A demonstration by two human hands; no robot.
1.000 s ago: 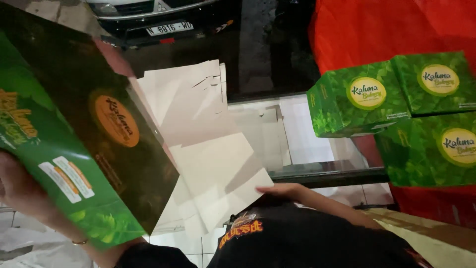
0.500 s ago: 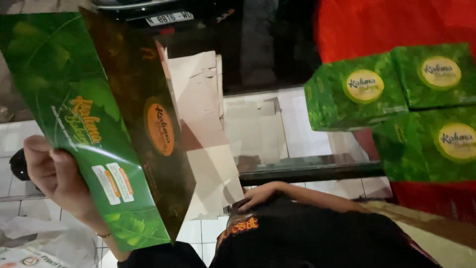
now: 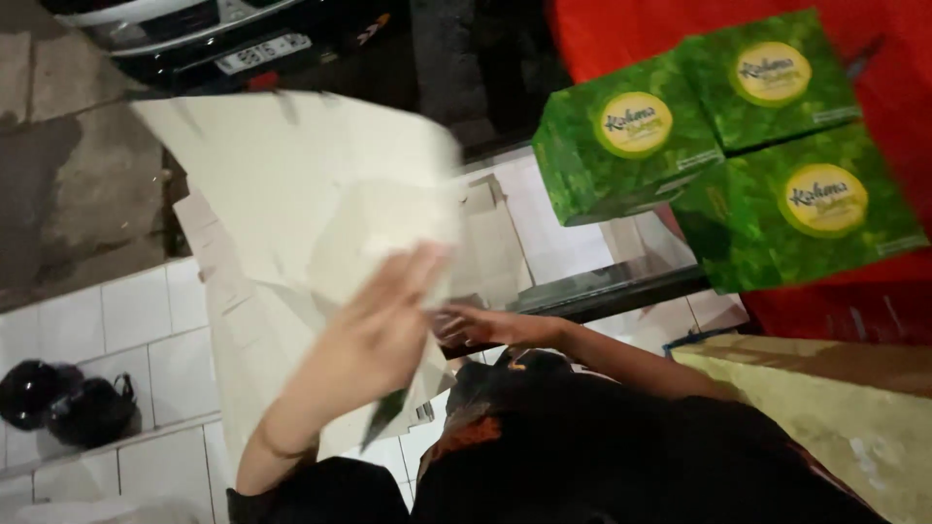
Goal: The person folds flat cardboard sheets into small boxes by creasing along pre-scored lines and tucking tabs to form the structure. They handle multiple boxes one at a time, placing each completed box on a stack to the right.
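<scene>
My left hand (image 3: 381, 328) holds up a flat carton blank (image 3: 291, 184), blurred by motion. Its pale inner side faces me, and a sliver of its green printed side (image 3: 386, 415) shows below the hand. My right hand (image 3: 478, 325) lies low at the centre, fingers stretched out against the edge of a pile of pale flat blanks (image 3: 505, 233) on the tiled floor. I cannot tell whether it grips one. Three finished green boxes (image 3: 631, 136) with round yellow labels sit stacked at the upper right.
The green boxes rest on a red cloth (image 3: 602, 39). A parked car's bumper (image 3: 194, 29) is at the top. Two black rounded objects (image 3: 58, 403) lie on white tiles at the left. A yellowish-brown surface (image 3: 825, 408) fills the lower right, beside my dark clothing (image 3: 582, 456).
The carton in my left hand has swung round from its green printed side to its pale inner side and moved right. My right hand has stayed by the pile.
</scene>
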